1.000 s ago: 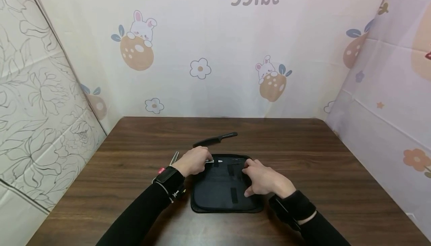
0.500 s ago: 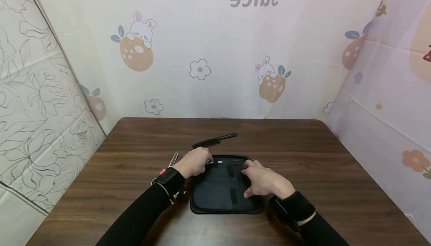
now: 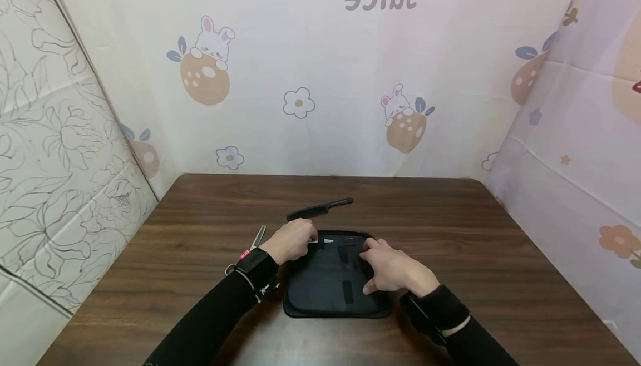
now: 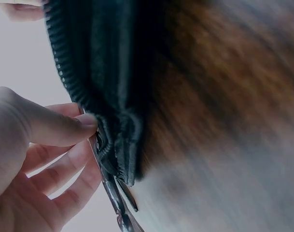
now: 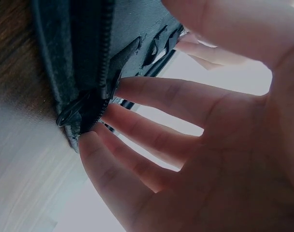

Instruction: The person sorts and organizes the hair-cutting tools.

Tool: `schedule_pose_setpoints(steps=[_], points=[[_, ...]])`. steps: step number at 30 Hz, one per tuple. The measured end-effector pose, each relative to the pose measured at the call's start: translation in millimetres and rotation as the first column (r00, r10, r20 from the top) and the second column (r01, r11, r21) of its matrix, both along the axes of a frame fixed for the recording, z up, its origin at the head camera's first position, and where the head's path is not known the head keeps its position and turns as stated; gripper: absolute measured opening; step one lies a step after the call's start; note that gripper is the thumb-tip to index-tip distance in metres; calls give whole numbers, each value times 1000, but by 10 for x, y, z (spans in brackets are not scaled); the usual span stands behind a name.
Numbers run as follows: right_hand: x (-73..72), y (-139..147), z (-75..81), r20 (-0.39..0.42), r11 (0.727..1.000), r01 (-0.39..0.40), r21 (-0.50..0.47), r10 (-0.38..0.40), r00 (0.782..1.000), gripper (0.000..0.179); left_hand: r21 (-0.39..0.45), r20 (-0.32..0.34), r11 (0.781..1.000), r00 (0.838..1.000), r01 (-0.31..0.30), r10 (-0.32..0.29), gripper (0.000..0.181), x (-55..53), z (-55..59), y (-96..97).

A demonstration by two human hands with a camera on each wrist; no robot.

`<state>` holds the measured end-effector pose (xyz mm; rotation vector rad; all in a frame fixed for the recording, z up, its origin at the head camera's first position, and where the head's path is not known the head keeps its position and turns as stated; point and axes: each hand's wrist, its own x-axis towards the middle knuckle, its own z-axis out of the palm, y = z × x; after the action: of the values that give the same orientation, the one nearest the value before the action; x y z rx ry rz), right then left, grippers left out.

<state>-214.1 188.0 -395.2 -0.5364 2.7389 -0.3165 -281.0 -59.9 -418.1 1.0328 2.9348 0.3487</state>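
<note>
A flat black zippered case [image 3: 320, 288] lies on the table with dark elastic loops on its inner face. At its upper left edge my left hand [image 3: 290, 240] pinches silver scissors; their pointed tip [image 3: 328, 241] shows beyond a loop. In the left wrist view, thumb and fingers meet at the case's zipper edge, and metal [image 4: 120, 212] runs down from them; the palm hides much of the rest. My right hand [image 3: 395, 266] rests on the case's right side. The right wrist view shows its fingers [image 5: 161, 99] extended, fingertips at the zippered corner.
A black comb [image 3: 317, 210] lies behind the case. Left of the case, partly under my left wrist, lie other silver scissors [image 3: 258, 237] beside a red tag [image 3: 244, 254]. The brown wooden table [image 3: 501, 277] meets a patterned curtain [image 3: 345, 132] at the back.
My left hand has shifted slightly right, and the scissors' tip sticks out a little farther past the loop. The right hand and the case stay in place.
</note>
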Motion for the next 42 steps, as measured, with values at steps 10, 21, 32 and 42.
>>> schedule_pose_setpoints(steps=[10, 21, 32, 42], points=[[-6, 12, -22, -5, 1000, -2, 4, 2, 1000, 67, 2, -14, 1000, 1000, 6, -6, 26, -22, -26, 16], [-29, 8, -15, -5, 1000, -11, 19, 11, 1000, 67, 69, -36, 995, 997, 67, -65, 21, -60, -64, -61], [-14, 13, -12, -9, 1000, -10, 12, 10, 1000, 67, 62, -61, 997, 997, 46, -42, 16, -36, -37, -147], [-4, 19, -15, -6, 1000, -11, 11, 11, 1000, 68, 70, -45, 998, 999, -5, 9, 10, -3, 11, -279]])
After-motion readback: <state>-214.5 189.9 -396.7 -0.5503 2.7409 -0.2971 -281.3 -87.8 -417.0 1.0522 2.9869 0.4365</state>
